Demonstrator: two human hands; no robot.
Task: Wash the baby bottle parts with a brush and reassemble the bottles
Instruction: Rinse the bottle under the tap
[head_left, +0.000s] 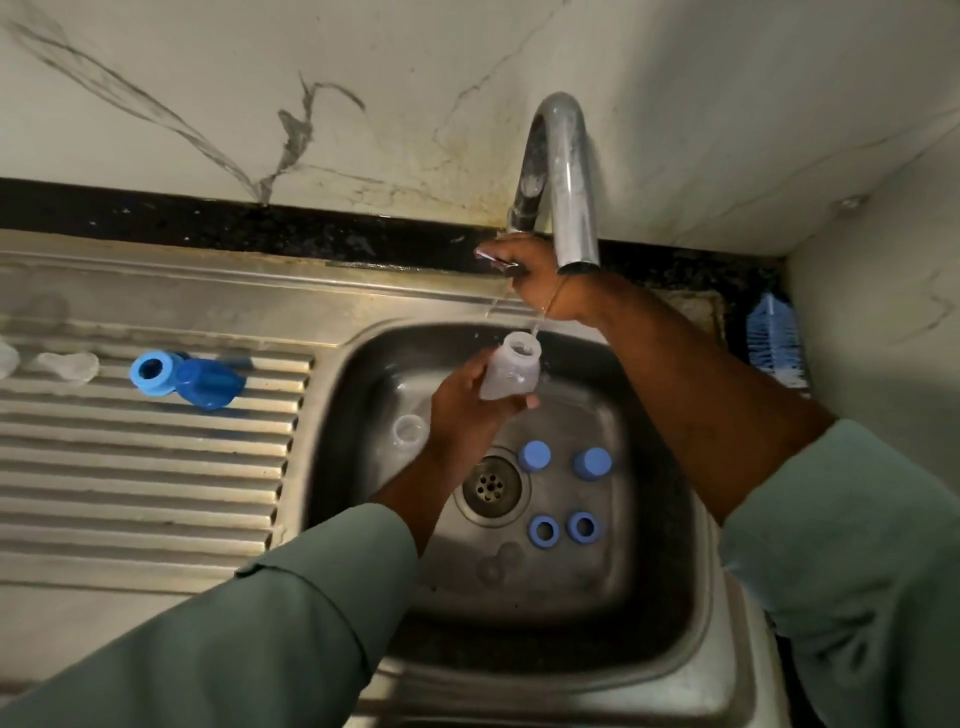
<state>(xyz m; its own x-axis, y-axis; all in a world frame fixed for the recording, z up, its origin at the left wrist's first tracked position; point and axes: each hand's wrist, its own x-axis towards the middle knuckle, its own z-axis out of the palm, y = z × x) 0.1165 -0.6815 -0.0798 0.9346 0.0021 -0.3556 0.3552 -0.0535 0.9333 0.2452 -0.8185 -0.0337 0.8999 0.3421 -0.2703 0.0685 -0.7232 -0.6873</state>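
**Ana:** Bottle (508, 371) mouth-up under the stream, clear plastic, gripped around its body by the left hand (462, 410) over the far part of the sink (332, 415).

**Ben:** And the right hand (535, 280)?

**Ana:** Up at the base of the tap (563, 182), fingers curled over what looks like the tap handle (493, 257). A thin thread of water runs down into the bottle's neck.

**Ben:** So we're rinsing or filling. What's lying in the basin?

**Ana:** To the right of the drain (491, 486), two blue caps (535, 455) side by side, and nearer to us two blue rings (544, 530). Left of the hand a second clear bottle (410, 428) on its side. Something clear near the front of the basin, maybe teats; too faint to call.

**Ben:** Out on the left?

**Ana:** On the ribbed draining board (145, 467), a blue ring (152, 370) touching a darker blue cap (208, 383), with a clear teat (70, 365) further left.

**Ben:** The brush?

**Ana:** Blue-bristled brush (774, 343) standing in the far right corner, nobody holding it.

**Ben:** Progress?

**Ana:** Early to middle, I'd judge. Everything is apart, nothing reassembled; the pieces in the basin seem yet to be washed.
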